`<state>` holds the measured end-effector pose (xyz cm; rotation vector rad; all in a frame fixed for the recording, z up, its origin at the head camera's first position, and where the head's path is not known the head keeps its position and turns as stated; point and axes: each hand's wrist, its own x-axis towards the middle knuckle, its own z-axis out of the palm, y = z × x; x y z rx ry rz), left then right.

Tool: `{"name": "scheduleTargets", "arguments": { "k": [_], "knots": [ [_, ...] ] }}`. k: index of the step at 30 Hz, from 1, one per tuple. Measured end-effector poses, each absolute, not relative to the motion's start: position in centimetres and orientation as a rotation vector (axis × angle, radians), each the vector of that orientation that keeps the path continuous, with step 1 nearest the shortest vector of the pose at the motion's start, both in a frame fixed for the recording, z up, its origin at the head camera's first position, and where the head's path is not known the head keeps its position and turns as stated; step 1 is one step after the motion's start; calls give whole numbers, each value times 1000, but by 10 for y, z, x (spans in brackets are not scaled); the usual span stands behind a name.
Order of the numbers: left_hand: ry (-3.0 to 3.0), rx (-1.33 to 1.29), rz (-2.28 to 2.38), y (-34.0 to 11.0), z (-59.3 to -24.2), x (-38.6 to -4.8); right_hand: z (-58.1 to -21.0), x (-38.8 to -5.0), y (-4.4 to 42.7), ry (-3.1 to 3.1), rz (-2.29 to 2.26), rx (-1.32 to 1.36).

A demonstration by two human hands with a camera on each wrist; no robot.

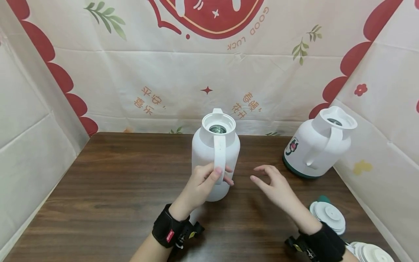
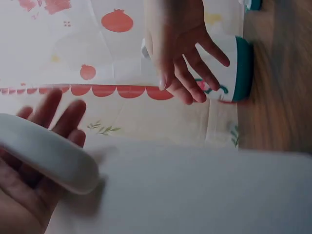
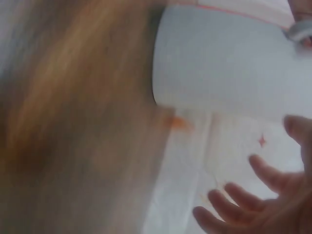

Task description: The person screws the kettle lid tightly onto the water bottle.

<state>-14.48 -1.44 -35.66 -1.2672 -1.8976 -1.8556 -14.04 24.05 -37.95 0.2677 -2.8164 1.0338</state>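
Note:
A white thermos jug [image 1: 202, 153] stands upright near the table's middle, its top uncapped and its handle [image 1: 219, 154] facing the person. The left hand [image 1: 199, 183] has its thumb and fingers around the lower part of that handle; the left wrist view shows the fingers [image 2: 51, 112] behind the handle [image 2: 53, 156]. To the right of the jug, the right hand [image 1: 276, 185] holds nothing, fingers spread and slightly bent, apart from the jug body [image 3: 219, 63].
A second white jug [image 1: 317, 145] with a green base and a printed picture stands at the back right, uncapped too. White lids [image 1: 328, 216] lie near the right edge, with more round white pieces [image 1: 373, 253] below them. A patterned cloth [image 1: 183, 72] hangs behind the wooden table [image 1: 108, 196].

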Motion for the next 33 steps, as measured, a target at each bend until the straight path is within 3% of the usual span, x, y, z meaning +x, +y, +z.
{"name": "scheduleTargets", "arguments": {
  "k": [7,15,33],
  "knots": [
    [-1928,-1506,-2134,-15,-353,-151,-355,-121,279,-2915,836,290],
    [-2043,-1639,-2311,-25,-348,-160,-339,-93,328,-2998,743,137],
    [-2083,-1665,-2282,-23,-348,-163,-356,-48,437,-3247,597,-93]
  ]
}}
